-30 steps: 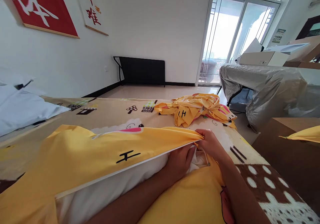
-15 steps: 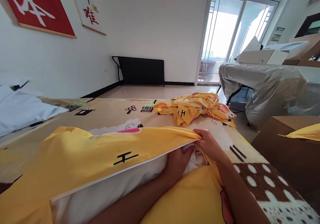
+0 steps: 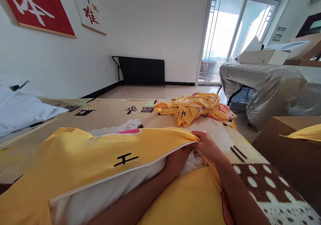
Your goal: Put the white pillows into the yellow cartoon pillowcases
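A yellow fabric cover (image 3: 100,154) with black marks lies across the bed in front of me, its long edge open over a white inner lining or filling (image 3: 120,188). My right hand (image 3: 205,144) is closed on the cover's far right corner. Inside the opening, my left hand (image 3: 178,159) reaches up close to the right one, against white fabric; its fingertips are hidden under the yellow edge. More yellow fabric (image 3: 188,198) spreads below both forearms.
A crumpled yellow cloth (image 3: 198,106) lies farther back on the patterned blanket (image 3: 112,114). White bedding (image 3: 22,111) is at the left. At the right stand a brown box (image 3: 288,151) and a plastic-covered table (image 3: 265,74) holding cartons.
My left hand has moved slightly deeper under the yellow edge, so its fingers are more hidden. My right hand has shifted a little to the left with the corner.
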The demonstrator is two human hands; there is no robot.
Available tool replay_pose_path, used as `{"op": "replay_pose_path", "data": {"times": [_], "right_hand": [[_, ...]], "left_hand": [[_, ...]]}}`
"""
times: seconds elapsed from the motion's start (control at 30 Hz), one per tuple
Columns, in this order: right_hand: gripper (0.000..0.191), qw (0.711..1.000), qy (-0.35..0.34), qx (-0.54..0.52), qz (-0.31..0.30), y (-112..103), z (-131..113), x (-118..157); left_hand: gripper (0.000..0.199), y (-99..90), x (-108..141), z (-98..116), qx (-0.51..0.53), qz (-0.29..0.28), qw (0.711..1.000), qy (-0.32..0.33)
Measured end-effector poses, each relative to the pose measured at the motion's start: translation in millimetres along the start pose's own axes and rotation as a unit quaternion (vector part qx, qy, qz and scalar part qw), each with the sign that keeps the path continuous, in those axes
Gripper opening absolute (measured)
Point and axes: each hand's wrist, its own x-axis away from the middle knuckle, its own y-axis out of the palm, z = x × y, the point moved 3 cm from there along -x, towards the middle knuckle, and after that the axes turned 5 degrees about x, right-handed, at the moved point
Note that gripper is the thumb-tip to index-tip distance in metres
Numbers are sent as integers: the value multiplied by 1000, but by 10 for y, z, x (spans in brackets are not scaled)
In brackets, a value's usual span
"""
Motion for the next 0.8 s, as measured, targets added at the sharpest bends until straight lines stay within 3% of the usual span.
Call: {"op": "replay_pose_path", "data": {"times": [0.23,0.5,0.8], "right_hand": [[8,1000,-1,-12,4,9,-17,1],[8,997,26,-68,-22,53,-43,3],[7,997,38,-73,-4,73,-35,-9]], "left_hand": [[17,8,-17,-61,-12,-26,1000,9],[20,-13,5,-95,-47,18,998,38],[19,-24,-17,-128,-80,37,994,66]]}}
